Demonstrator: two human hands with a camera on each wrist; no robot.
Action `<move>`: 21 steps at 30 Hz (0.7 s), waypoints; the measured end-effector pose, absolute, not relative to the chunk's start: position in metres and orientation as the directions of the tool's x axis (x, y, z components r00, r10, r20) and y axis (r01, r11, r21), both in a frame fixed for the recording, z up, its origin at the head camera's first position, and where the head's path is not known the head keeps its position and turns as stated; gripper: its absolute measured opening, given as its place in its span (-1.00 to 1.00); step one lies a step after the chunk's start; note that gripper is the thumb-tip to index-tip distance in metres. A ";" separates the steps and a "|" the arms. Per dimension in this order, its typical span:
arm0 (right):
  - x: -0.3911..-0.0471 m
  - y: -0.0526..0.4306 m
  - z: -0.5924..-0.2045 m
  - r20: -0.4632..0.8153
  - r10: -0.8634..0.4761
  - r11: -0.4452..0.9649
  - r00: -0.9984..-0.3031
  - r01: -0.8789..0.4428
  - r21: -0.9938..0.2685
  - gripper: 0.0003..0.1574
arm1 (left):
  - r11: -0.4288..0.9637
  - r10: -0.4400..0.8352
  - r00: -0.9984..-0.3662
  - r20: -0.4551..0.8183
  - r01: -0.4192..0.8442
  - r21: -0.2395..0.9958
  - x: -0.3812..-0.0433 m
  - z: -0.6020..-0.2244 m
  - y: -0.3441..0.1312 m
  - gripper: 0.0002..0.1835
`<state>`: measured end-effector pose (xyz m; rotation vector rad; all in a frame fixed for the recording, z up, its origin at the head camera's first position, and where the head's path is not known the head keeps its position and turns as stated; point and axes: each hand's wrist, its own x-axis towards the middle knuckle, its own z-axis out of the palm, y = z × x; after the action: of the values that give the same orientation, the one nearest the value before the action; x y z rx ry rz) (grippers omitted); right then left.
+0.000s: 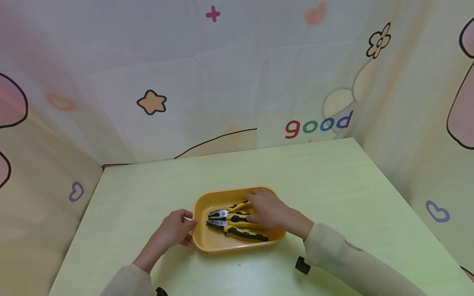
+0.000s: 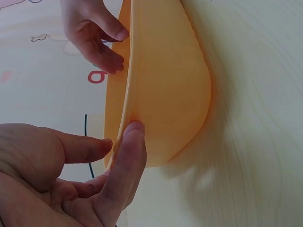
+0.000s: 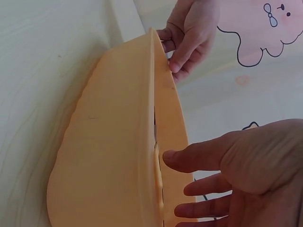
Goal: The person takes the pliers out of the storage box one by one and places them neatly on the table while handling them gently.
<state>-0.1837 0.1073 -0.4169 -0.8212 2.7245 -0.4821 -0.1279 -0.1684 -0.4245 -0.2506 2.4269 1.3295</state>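
A yellow plastic tray point(image 1: 207, 241) sits on the table with two pairs of pliers inside, side by side, jaws to the left. The upper pliers point(image 1: 223, 213) have a silver head; the lower pliers point(image 1: 244, 234) have a darker one, and both have yellow-and-black handles. My left hand point(image 1: 174, 228) pinches the tray's left rim, with the thumb on the inner side and fingers against the outer wall point(image 2: 165, 71). Over the tray's right half, my right hand point(image 1: 268, 207) reaches in above the handle ends, hiding part of them. Its thumb and fingers are spread apart point(image 3: 265, 175).
The pale green table point(image 1: 314, 172) stretches around the tray on all sides. Printed curtains point(image 1: 222, 82) with stars, hearts and letters rise behind it and at both sides. Dark wrist-worn pieces point(image 1: 303, 265) show beneath the sleeves.
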 end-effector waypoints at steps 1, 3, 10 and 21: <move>-0.184 0.106 -0.418 -0.149 -0.569 0.790 -0.809 -0.487 -0.374 -0.33 | 0.540 0.018 -0.920 -0.393 -0.321 0.778 -0.128 -0.424 -0.168 -0.69; -0.185 0.105 -0.420 -0.148 -0.569 0.792 -0.809 -0.490 -0.364 -0.32 | 0.536 0.018 -0.920 -0.391 -0.321 0.781 -0.128 -0.424 -0.168 -0.69; -0.188 0.102 -0.427 -0.145 -0.575 0.799 -0.805 -0.514 -0.313 -0.30 | 0.529 0.016 -0.920 -0.391 -0.324 0.784 -0.127 -0.423 -0.169 -0.70; -0.191 0.100 -0.429 -0.165 -0.566 0.810 -0.807 -0.507 -0.295 -0.31 | 0.533 0.013 -0.919 -0.394 -0.327 0.781 -0.129 -0.422 -0.170 -0.71</move>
<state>-0.1913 0.0998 -0.4289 -0.8299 2.7501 -0.3479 -0.1290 -0.1700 -0.4222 -0.2594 2.4225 1.3420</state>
